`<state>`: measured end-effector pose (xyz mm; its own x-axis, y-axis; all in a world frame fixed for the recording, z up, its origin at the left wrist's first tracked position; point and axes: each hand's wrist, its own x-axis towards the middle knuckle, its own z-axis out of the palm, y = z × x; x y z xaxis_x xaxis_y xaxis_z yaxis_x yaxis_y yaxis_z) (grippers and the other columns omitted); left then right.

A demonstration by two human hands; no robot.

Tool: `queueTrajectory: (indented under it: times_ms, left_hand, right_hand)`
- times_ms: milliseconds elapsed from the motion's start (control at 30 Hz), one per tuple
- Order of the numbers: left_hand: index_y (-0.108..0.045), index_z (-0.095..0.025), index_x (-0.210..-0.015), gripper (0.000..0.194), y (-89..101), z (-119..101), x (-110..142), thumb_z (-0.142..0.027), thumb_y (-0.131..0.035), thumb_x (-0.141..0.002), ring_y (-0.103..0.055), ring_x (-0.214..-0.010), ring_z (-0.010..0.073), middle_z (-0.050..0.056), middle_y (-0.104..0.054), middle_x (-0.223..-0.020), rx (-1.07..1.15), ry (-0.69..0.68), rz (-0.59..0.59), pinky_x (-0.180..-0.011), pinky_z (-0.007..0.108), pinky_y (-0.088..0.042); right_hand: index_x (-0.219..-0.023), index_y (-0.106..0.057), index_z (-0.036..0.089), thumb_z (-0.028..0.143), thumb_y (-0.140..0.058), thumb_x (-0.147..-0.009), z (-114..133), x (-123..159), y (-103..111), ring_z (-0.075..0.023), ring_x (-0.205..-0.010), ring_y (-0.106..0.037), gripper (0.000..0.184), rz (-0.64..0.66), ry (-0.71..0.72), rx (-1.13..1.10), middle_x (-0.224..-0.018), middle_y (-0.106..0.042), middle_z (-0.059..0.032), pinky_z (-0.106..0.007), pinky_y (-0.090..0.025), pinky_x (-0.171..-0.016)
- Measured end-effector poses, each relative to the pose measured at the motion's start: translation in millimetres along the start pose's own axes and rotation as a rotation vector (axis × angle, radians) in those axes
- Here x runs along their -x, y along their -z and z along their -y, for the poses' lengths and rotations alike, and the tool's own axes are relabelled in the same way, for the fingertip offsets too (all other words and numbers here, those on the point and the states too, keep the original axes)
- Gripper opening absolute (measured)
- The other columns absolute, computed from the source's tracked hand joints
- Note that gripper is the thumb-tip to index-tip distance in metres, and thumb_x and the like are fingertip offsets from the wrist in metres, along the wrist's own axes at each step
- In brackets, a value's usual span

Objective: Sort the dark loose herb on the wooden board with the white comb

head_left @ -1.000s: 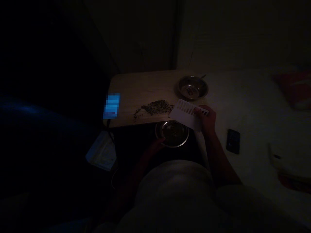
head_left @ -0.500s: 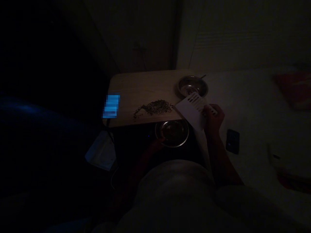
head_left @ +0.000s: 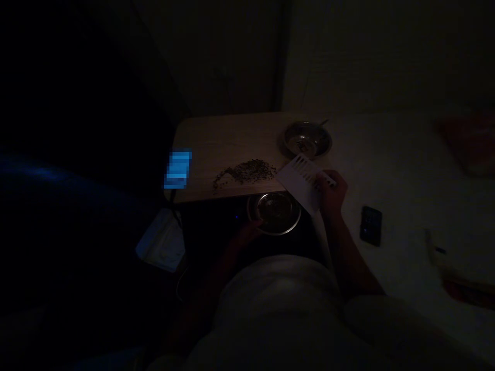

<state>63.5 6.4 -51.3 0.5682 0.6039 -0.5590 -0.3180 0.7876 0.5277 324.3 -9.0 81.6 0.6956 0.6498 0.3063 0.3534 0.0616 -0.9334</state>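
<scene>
The scene is very dark. My right hand (head_left: 334,193) grips a flat white slotted sheet, like a plastic scraper (head_left: 299,183), by its slotted end. Its far edge lies at the right end of a spread of small dark grains (head_left: 251,171) on the wooden table (head_left: 209,136). Below the table's front edge, my left hand (head_left: 250,230) holds the rim of a shiny metal bowl (head_left: 296,219) from the left side. Something lies in that bowl, too dim to make out. A second metal bowl (head_left: 327,141) stands at the table's back right, with a thin handle poking over its rim.
A lit, blurred screen (head_left: 178,170) is at the table's left edge. On the pale surface to the right lie a dark phone (head_left: 371,225) and a reddish packet (head_left: 469,141). A pale bag-like thing (head_left: 162,242) sits low at the left.
My right hand has shifted slightly left and down with the white scraper, drawing it away from the back bowl toward the front bowl. My left hand and both bowls look unmoved.
</scene>
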Motion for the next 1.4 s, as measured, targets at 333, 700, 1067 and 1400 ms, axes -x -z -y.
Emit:
queueTrajectory:
  times_ms: [333,700,1067,1400]
  left_hand:
    - [-0.07,-0.016,-0.101,0.04,0.1,-0.8,2.7,-0.015,-0.08,-0.063,-0.055,-0.125,0.0348,0.008,-0.076,-0.1,-0.006,-0.003,-0.023,-0.113,0.051,-0.034]
    - [-0.069,-0.015,-0.106,0.045,1.8,1.6,-0.5,-0.015,-0.079,-0.062,-0.057,-0.123,0.0334,0.009,-0.076,-0.101,0.026,0.001,-0.008,-0.112,0.05,-0.034]
    - [-0.069,-0.015,-0.107,0.047,2.0,0.4,-0.5,-0.015,-0.08,-0.061,-0.056,-0.124,0.0345,0.008,-0.075,-0.104,0.017,-0.007,0.028,-0.112,0.052,-0.034]
    - [-0.067,-0.015,-0.113,0.052,2.0,1.8,-2.2,-0.014,-0.078,-0.063,-0.052,-0.128,0.0344,0.008,-0.074,-0.111,0.05,-0.016,0.077,-0.114,0.053,-0.031]
  right_hand:
    - [-0.072,-0.06,0.018,0.036,-0.063,-0.076,-3.7,-1.1,2.0,-0.0117,-0.058,-0.048,0.019,-0.059,0.029,0.028,-0.061,-0.053,0.0045,-0.024,-0.038,-0.055]
    - [-0.074,-0.059,0.017,0.036,-0.061,-0.079,-3.4,-0.1,1.0,-0.0114,-0.059,-0.048,0.02,-0.125,0.048,0.055,-0.063,-0.053,0.0044,-0.024,-0.038,-0.056]
    - [-0.074,-0.058,0.018,0.037,-0.061,-0.08,-2.5,2.9,-4.7,-0.0115,-0.058,-0.047,0.02,-0.077,0.053,0.042,-0.061,-0.051,0.0052,-0.024,-0.038,-0.057]
    - [-0.073,-0.059,0.017,0.036,-0.063,-0.078,3.2,4.1,-7.1,-0.0117,-0.059,-0.048,0.02,-0.098,0.06,0.027,-0.061,-0.052,0.0046,-0.024,-0.038,-0.058]
